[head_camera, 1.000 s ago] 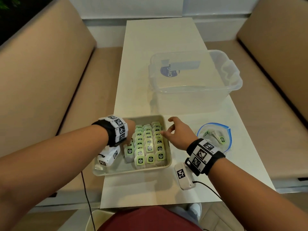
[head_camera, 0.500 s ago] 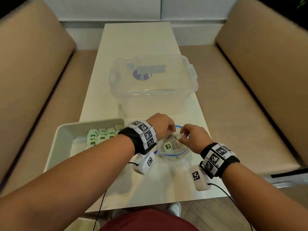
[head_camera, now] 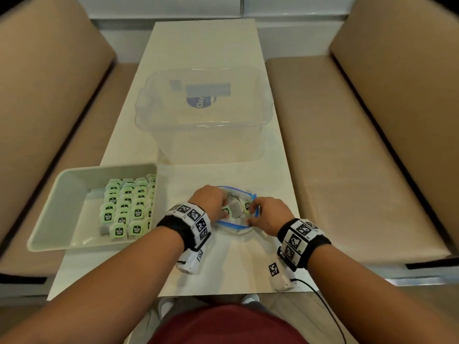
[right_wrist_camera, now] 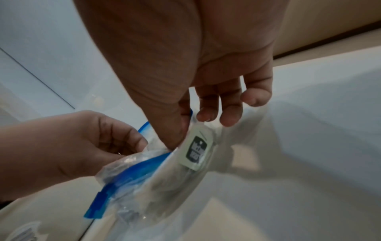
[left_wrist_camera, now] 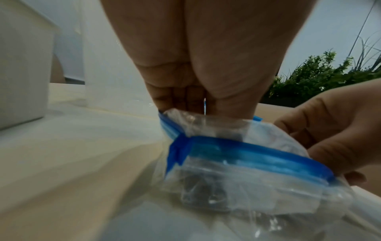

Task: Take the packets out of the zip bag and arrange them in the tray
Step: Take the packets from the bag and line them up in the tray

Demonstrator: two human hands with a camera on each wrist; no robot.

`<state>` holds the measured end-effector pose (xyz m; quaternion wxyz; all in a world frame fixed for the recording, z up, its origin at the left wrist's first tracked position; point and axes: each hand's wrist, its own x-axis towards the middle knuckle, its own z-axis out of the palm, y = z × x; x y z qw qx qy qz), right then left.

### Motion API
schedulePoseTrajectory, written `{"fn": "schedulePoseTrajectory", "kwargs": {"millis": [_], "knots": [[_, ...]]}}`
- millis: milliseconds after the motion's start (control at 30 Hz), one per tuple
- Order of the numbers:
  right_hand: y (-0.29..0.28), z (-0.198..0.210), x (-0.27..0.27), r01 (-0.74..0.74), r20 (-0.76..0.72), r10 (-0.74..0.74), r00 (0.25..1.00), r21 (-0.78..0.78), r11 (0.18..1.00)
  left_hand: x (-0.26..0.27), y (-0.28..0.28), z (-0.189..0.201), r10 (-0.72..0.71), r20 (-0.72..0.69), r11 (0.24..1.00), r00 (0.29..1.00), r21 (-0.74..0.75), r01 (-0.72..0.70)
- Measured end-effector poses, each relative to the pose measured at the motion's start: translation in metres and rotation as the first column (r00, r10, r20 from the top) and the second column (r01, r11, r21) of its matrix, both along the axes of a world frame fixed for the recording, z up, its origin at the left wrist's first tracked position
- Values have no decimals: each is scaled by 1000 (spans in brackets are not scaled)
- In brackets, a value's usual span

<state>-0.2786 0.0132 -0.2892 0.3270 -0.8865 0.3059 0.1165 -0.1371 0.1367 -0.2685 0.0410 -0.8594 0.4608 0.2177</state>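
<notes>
The tray [head_camera: 49,214] sits on the left of the tabletop [head_camera: 206,45], with rows of packets [head_camera: 129,207]. The left hand [head_camera: 208,199] pinches the zip bag [head_camera: 238,225] mouth. The right hand [head_camera: 269,214] pinches a packet [right_wrist_camera: 196,152] inside. Next, it probably lifts that packet over to the tray.

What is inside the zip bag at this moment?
Inside the zip bag at least two green-labelled packets show. The left hand covers part of the opening, so their full number cannot be seen.
</notes>
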Motion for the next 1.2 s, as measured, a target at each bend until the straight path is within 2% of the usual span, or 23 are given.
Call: {"fn": "schedulePoseTrajectory", "kwargs": {"millis": [133, 233, 300, 400, 533, 600, 700, 867, 1000, 1100, 1200], "knots": [[-2, 1, -3, -1, 64, 2, 998, -23, 1000, -7, 3, 11, 97, -54, 979, 994, -176, -105], [-4, 3, -6, -4, 125, 10, 992, -50, 999, -12, 4, 21, 173, -179, 918, 969, -327, -224], [-5, 5, -8, -3, 240, 13, 971, -42, 999, -16, 2, 28, 161, -241, 891, 957, -382, -246], [-8, 7, -7, -80, 416, 81, 906, -19, 997, -23, -6, 38, 61, -210, 897, 976, -417, -146], [-13, 12, -9, -90, 412, 86, 907, -10, 996, -31, -16, 41, 99, -285, 802, 953, -545, -246], [-17, 12, -13, -52, 398, 49, 916, -2, 999, -29, -18, 35, 169, -307, 788, 937, -529, -315], [-22, 7, -19, 6, 368, -11, 930, 13, 1000, -25, -18, 21, 249, -202, 844, 947, -435, -315], [-26, 2, -28, 67, 342, -117, 932, 155, 986, -38, -27, 6, 239, -76, 949, 968, -193, -250], [-28, 7, -33, 68, 323, -150, 934, 252, 965, -47, -37, 4, 304, -12, 952, 952, -26, -305], [-31, 14, -32, 88, 310, -168, 936, 256, 963, -50, -40, 2, 309, -22, 951, 951, 8, -309], [-35, 17, -34, 102, 341, -203, 918, 292, 951, -49, -39, 8, 317, -48, 947, 947, -31, -319]]}}
